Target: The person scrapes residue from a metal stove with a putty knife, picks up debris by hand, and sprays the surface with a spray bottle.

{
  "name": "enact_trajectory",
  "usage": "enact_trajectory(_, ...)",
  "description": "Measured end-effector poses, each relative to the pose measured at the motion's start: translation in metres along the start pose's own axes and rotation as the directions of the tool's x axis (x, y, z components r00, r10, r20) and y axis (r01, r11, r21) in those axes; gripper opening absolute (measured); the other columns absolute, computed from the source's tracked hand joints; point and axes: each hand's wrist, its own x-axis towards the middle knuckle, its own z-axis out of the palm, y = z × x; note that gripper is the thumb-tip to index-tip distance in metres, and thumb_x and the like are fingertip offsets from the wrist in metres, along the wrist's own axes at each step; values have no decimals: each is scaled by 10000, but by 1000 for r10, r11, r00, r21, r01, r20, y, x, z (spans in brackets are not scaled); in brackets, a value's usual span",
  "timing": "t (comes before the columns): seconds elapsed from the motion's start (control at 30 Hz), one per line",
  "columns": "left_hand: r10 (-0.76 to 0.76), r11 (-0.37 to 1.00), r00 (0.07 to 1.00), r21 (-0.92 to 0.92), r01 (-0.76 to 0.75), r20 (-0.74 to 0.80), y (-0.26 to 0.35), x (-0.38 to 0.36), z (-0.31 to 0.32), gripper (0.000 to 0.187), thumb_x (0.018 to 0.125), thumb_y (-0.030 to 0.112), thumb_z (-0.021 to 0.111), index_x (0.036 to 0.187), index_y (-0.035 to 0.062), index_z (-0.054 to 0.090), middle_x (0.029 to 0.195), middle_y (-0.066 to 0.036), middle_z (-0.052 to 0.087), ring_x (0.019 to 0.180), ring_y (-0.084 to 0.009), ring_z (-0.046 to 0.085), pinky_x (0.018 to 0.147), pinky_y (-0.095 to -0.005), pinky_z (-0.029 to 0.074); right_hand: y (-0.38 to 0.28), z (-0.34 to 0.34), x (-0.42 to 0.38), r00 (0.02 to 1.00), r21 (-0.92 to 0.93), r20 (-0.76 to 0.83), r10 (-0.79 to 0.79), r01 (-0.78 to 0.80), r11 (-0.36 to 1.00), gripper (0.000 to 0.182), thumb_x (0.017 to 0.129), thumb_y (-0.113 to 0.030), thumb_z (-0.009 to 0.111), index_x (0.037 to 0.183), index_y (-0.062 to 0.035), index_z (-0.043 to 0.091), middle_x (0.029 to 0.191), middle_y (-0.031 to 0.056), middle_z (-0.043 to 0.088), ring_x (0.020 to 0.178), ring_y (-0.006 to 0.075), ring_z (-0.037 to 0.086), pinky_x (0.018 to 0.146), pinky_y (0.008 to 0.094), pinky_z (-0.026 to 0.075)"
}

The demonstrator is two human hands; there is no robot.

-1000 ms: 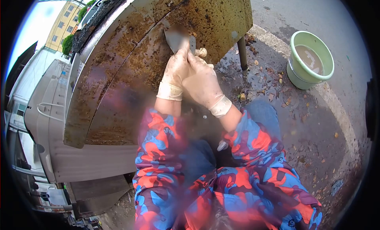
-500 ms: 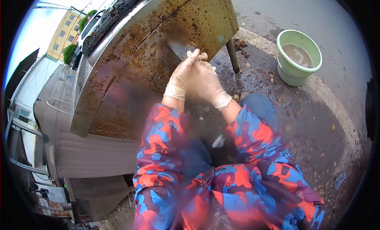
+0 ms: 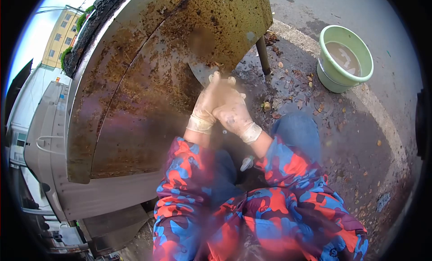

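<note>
Gripping the scraper (image 3: 197,73) together, your left hand (image 3: 205,106) and right hand (image 3: 235,111) are clamped around its handle, which they hide from view. Its blade sticks out past your fingers, over the lower edge of the rusty panel (image 3: 135,94); you cannot tell here whether its tip touches the metal. Both your hands wear pale, smudged gloves (image 3: 199,124), and your wrists sit close, just below the blade. Your camouflage sleeves (image 3: 288,164) reach towards the panel, with your right knee (image 3: 297,131) beside the right one. Right of the panel's leg (image 3: 263,56), dead leaves (image 3: 294,81) lie on wet ground (image 3: 333,139). Farther right, well apart from your hands, a green bucket (image 3: 330,76) holds murky water (image 3: 338,53).
</note>
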Motion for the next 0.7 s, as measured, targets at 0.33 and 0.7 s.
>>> enact_trajectory(0.33,56,997,990,52,-50,-129,18,35,22,449,926,409,431,940,-20,564,716,-124,587,637,-238,590,643,-377,523,1,-29,29,988,136,-150,-16,37,990,485,659,-52,559,1136,30,517,978,187,588,921,302,570,800,316,441)
enact_trajectory(0.7,120,993,988,-11,-119,99,16,64,40,383,904,378,500,986,5,529,796,-123,605,713,-235,604,680,-385,518,19,-57,56,989,-128,-92,-120,108,986,371,662,-65,560,1025,4,539,914,190,578,868,327,559,751,347,443)
